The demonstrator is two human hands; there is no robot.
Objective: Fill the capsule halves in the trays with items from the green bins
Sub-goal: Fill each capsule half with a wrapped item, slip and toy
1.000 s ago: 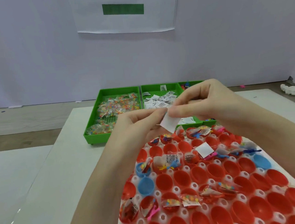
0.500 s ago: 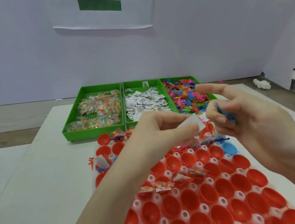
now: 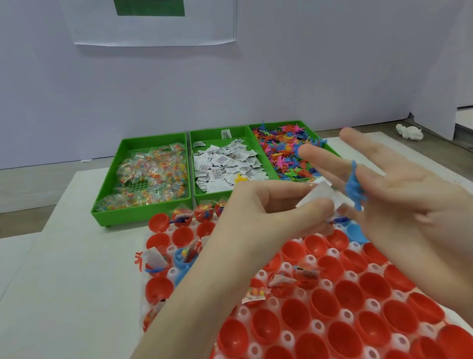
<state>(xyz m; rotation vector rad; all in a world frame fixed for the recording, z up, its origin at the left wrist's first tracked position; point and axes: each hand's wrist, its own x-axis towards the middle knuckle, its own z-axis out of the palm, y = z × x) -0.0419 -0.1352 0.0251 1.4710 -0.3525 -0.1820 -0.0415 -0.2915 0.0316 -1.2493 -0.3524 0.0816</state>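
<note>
A white paper packet sits pinched between the thumb and curled fingers of the left hand, above the capsule tray. Just beside it, a blue toy figure hangs long axis near upright — clamped between two fingers of the right hand, whose other fingers are spread straight. Three green bins stand side by side behind the tray — candy packets, white packets, coloured figures.
</note>
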